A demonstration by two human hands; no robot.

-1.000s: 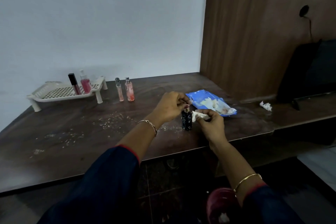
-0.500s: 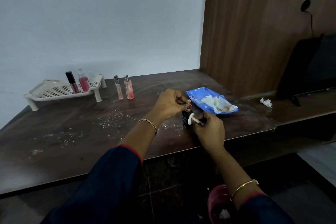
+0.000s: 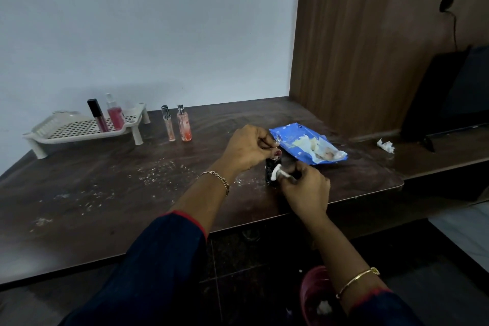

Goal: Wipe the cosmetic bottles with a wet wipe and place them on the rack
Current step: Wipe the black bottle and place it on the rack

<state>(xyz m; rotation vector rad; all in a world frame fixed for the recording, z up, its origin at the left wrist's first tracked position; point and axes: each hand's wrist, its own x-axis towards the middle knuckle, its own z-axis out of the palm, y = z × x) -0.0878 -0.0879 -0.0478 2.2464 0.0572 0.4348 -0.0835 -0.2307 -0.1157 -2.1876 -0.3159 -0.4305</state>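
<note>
While the left hand (image 3: 248, 148) is pinching the top of the dark bottle (image 3: 270, 176) standing on the table (image 3: 158, 201), the right hand (image 3: 304, 190) is pinching the wet wipe (image 3: 276, 175) against its side. Slow turning under a firm hold is probably serving best.

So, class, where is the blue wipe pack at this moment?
In the head view the pack lies on the table, right of centre, just beyond the black bottle and the wipe, near the foot of the wooden panel.
</note>
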